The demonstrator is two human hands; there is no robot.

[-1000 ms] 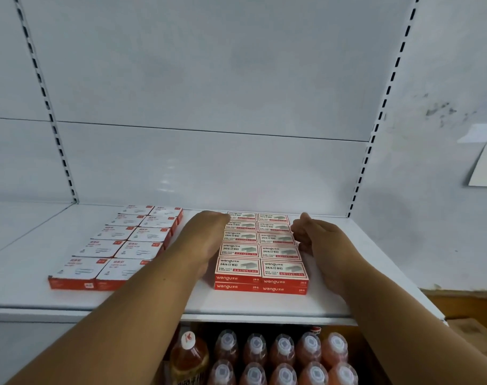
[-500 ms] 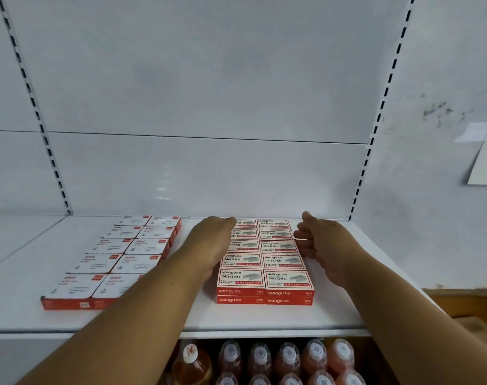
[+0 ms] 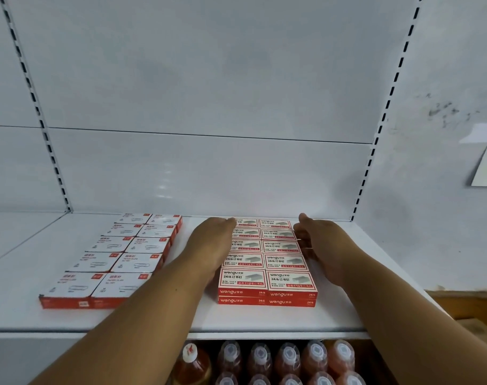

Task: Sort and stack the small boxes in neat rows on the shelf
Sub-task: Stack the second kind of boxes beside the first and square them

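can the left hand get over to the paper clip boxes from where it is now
Probably yes. The left hand rests against the staple boxes, and only bare shelf lies between it and the paper clip boxes on its left.

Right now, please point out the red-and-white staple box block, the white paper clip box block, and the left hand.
Staple box block (image 3: 288, 280), head view, front-right box's top.
Paper clip box block (image 3: 73, 284), head view, front-left box's top.
Left hand (image 3: 211, 243), head view, back of hand.

On the shelf (image 3: 264, 319), the staple boxes (image 3: 267, 259) sit right of the paper clip boxes (image 3: 117, 259), two columns each. The left hand (image 3: 209, 245) and right hand (image 3: 322, 245) flank the staple boxes. Bottles (image 3: 272, 362) stand below the shelf.
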